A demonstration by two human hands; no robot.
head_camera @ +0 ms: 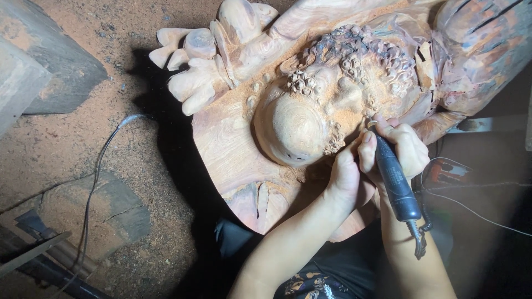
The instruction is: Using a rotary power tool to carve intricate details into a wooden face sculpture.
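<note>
A large pale reddish wood carving [233,138] of a figure with a bald round head, curly beard and raised hand lies in front of me. My right hand [407,145] grips a dark blue rotary carving handpiece [394,182], its tip pressed into the carving beside the face. My left hand [348,171] rests on the wood just left of the tool, thumb up against the handpiece and steadying it. The tool's coiled cord [420,241] hangs from its rear end past my right forearm.
Sawdust covers the ground at left, where a thin cable [94,182] runs. A dark wooden block [50,61] lies at upper left, flat scraps and metal bars [39,249] at lower left. Another carved wood piece [482,50] sits at upper right.
</note>
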